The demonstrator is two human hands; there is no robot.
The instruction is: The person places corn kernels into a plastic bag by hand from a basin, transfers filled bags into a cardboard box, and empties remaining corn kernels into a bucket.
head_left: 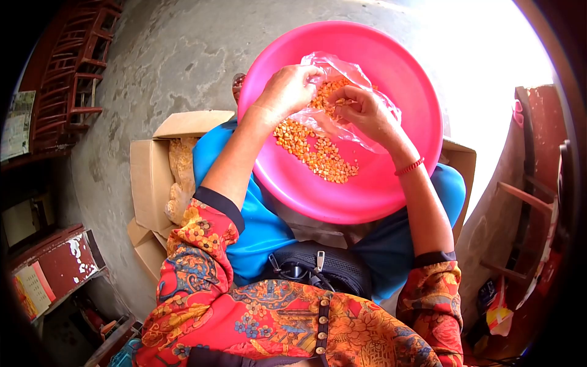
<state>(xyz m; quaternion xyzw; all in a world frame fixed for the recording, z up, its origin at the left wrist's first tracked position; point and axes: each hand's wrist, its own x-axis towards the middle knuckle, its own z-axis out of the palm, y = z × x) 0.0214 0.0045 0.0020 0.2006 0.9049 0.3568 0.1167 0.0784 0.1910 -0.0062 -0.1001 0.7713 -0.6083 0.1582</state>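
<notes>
A wide pink plastic basin [269, 67] rests across my lap. In it lies a clear plastic bag [361, 76] with orange corn kernels [336, 92] inside. More loose corn kernels [315, 153] are spread on the basin floor on the near side of the bag. My left hand [287, 92] is closed at the bag's upper left edge, its fingertips pinching the plastic. My right hand [364, 113], with a red bracelet at the wrist, is over the bag's right side. Its fingers are curled together, and what they hold, if anything, is hidden.
An open cardboard box [150, 177] stands at my left, with yellowish bagged contents [181, 174]. Another cardboard flap [461, 171] shows at my right. A black pouch [330, 266] is at my waist. Wooden chairs [85, 79] stand at far left, and a wooden frame [526, 199] at right.
</notes>
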